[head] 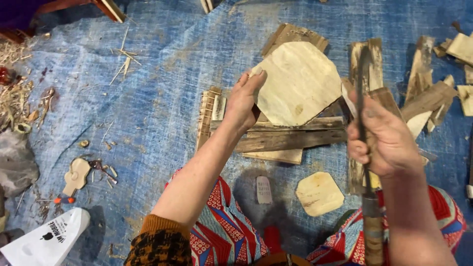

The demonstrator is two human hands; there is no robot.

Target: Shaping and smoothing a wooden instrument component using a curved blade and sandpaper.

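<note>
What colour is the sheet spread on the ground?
Blue sheet, dusty and woven-looking; clearest in the head view.

Two hands were in view, the left hand [241,101] and the right hand [387,140]. There were two pale octagonal wooden pieces: one large [298,83], one small [319,193]. One dark blade [363,88] showed. One blue tarpaulin [162,74] lay underneath, with one white bag [47,241] near left.
</note>
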